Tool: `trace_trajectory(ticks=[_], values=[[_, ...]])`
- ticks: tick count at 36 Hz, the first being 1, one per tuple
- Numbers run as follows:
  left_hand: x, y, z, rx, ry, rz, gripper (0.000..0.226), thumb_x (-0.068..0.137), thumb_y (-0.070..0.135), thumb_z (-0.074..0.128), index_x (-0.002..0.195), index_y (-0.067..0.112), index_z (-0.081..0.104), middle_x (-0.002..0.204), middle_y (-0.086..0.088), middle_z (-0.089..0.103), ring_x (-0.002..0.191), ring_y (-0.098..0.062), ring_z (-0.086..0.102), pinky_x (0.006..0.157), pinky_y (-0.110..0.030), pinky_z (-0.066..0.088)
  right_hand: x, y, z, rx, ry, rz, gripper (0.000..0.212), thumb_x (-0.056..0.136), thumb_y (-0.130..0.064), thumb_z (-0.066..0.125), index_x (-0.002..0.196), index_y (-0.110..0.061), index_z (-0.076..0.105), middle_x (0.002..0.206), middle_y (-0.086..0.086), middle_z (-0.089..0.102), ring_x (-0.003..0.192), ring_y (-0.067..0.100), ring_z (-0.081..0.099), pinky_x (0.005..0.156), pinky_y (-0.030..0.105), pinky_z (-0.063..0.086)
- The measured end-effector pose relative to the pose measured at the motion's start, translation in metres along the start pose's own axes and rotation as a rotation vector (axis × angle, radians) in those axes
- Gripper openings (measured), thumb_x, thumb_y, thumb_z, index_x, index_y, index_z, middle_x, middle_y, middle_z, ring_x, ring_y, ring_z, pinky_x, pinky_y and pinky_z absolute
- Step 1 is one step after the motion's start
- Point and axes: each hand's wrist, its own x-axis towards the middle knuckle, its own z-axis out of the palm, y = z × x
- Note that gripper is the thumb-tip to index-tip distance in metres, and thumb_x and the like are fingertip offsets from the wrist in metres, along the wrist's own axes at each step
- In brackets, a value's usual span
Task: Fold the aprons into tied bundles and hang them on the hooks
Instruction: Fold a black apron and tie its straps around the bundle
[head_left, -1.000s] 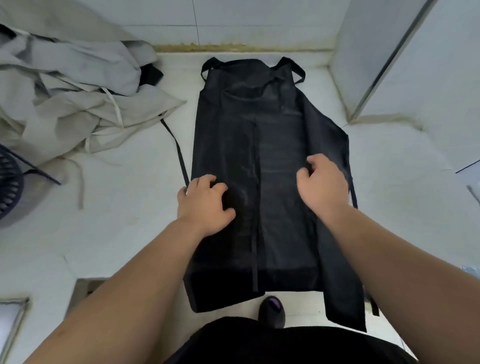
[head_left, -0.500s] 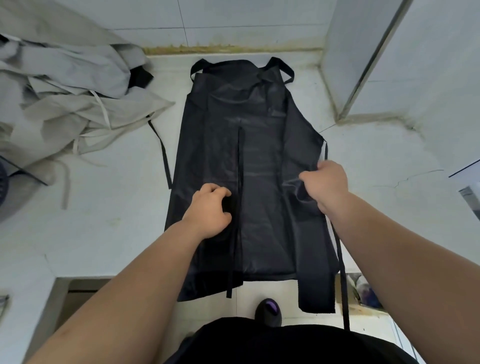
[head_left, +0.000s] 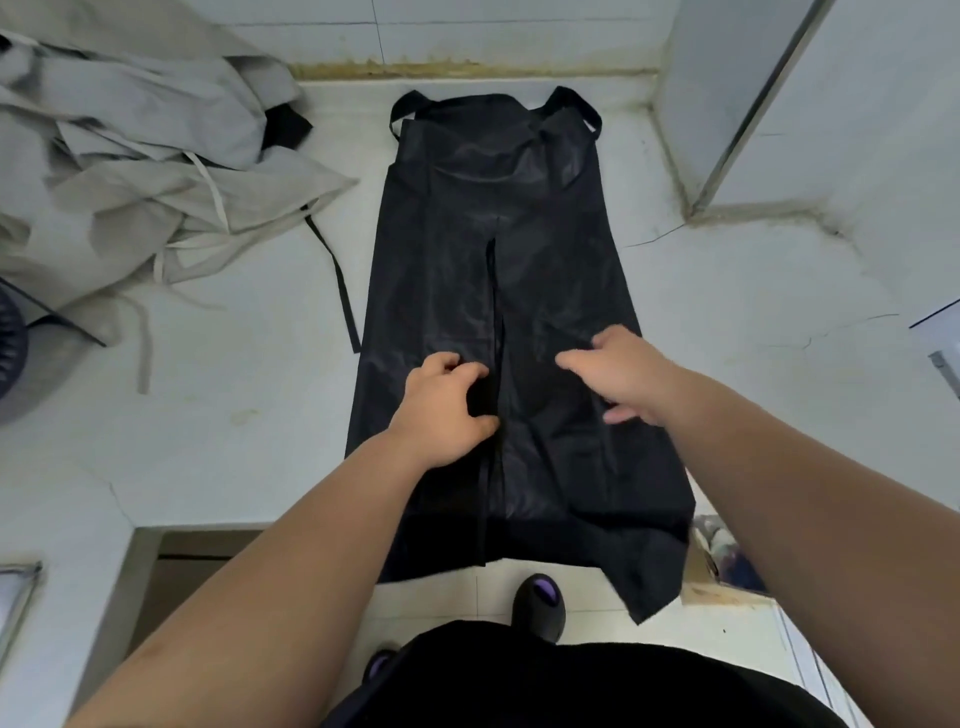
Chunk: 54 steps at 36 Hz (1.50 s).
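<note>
Table: the pale grey table carries the long black fabric apron along its middle.
Apron: its long axis runs straight away from the person, bib and neck loop at the far end, hem hanging over the near table edge. The side panels appear folded in to a centre seam.
Grey heap: crumpled pale grey cloth aprons lie left of the apron's bib end.
Left hand: just left of the seam, fingers curled, pinching a fold of the apron.
Right hand: just right of the seam, fingers spread nearly straight on the fabric, holding nothing.
Tie: a thin black strap trails off the apron's left edge.
Coming move: probably a lengthwise fold. Both hands sit nearer the hem than the bib.
</note>
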Motion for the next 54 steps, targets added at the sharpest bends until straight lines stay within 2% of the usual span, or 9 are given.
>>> trace_trajectory(ticks=[3,8,16,26,30,32,38,44,54], values=[[-0.002,0.001,0.003,-0.087,0.050,0.019,0.048,0.091,0.033,0.060,0.137,0.026,0.048,0.143,-0.002,0.030,0.135,-0.023,0.027,0.111,-0.027,0.022,-0.009,0.002,0.003,0.123,-0.196,0.113,0.041,0.098,-0.028,0.043,0.135,-0.010,0.041,0.092,0.007,0.055,0.084,0.027,0.061,0.061,0.032,0.054],[-0.011,0.002,0.004,-0.029,0.067,0.020,0.048,0.094,0.040,0.054,0.137,0.022,0.046,0.138,-0.001,0.035,0.132,-0.022,0.031,0.106,-0.029,0.029,-0.021,0.019,0.013,-0.246,-0.095,-0.059,0.019,0.092,-0.020,0.054,0.104,-0.007,0.059,0.090,0.009,0.057,0.084,0.030,0.062,0.073,0.041,0.059],[-0.030,-0.003,0.006,0.062,0.013,0.061,0.036,0.085,0.044,0.062,0.114,0.022,0.058,0.123,-0.001,0.047,0.117,-0.021,0.044,0.100,-0.040,0.042,-0.047,0.026,0.038,-0.608,-0.127,-0.175,0.052,0.073,-0.062,0.066,0.066,-0.017,0.041,0.065,-0.004,0.048,0.064,0.014,0.049,0.054,0.026,0.034],[-0.056,-0.029,0.003,0.328,-0.267,0.142,0.062,0.092,0.054,0.047,0.147,0.049,0.017,0.161,0.009,-0.008,0.146,-0.028,-0.011,0.114,-0.054,0.003,-0.071,0.034,0.060,-0.356,0.257,-0.085,0.029,0.100,-0.031,0.034,0.081,-0.011,0.043,0.086,0.006,0.049,0.080,0.025,0.052,0.071,0.031,0.042],[-0.058,-0.037,0.008,0.410,-0.237,0.183,0.062,0.095,0.056,0.039,0.148,0.048,0.008,0.160,0.006,-0.015,0.146,-0.028,-0.013,0.114,-0.054,0.003,-0.090,0.017,0.085,-0.171,-0.121,-0.140,0.034,0.098,-0.031,0.044,0.104,0.000,0.058,0.085,0.010,0.059,0.072,0.017,0.051,0.061,0.026,0.042],[-0.058,-0.038,0.009,0.385,-0.218,0.192,0.060,0.096,0.056,0.038,0.149,0.047,0.011,0.161,0.004,-0.012,0.147,-0.027,-0.012,0.114,-0.053,0.003,-0.094,0.019,0.093,-0.087,-0.172,-0.100,0.038,0.097,-0.026,0.046,0.131,-0.011,0.048,0.094,0.000,0.056,0.081,0.014,0.049,0.062,0.021,0.042],[-0.075,-0.049,0.017,0.240,0.087,0.168,0.049,0.097,0.041,0.046,0.144,0.030,0.038,0.156,0.001,0.022,0.144,-0.024,0.015,0.116,-0.046,0.014,-0.095,0.057,0.084,-0.178,0.494,-0.086,0.038,0.095,-0.023,0.048,0.132,-0.020,0.049,0.131,0.007,0.053,0.119,0.029,0.049,0.095,0.033,0.039],[-0.086,-0.046,0.030,0.261,0.165,0.130,0.044,0.099,0.038,0.042,0.142,0.031,0.040,0.153,0.003,0.028,0.141,-0.022,0.021,0.115,-0.045,0.018,-0.092,0.075,0.076,-0.401,0.238,-0.112,0.058,0.090,-0.046,0.057,0.142,-0.028,0.040,0.152,0.006,0.025,0.138,0.031,0.026,0.110,0.042,0.027],[-0.100,0.009,0.053,-0.074,0.293,0.120,0.020,0.097,0.029,0.050,0.112,0.020,0.060,0.101,0.004,0.060,0.088,-0.015,0.057,0.077,-0.033,0.053,-0.091,0.096,0.043,-0.047,0.581,-0.090,0.039,0.096,-0.009,0.040,0.134,-0.010,0.047,0.131,0.013,0.053,0.120,0.032,0.050,0.102,0.036,0.039]])
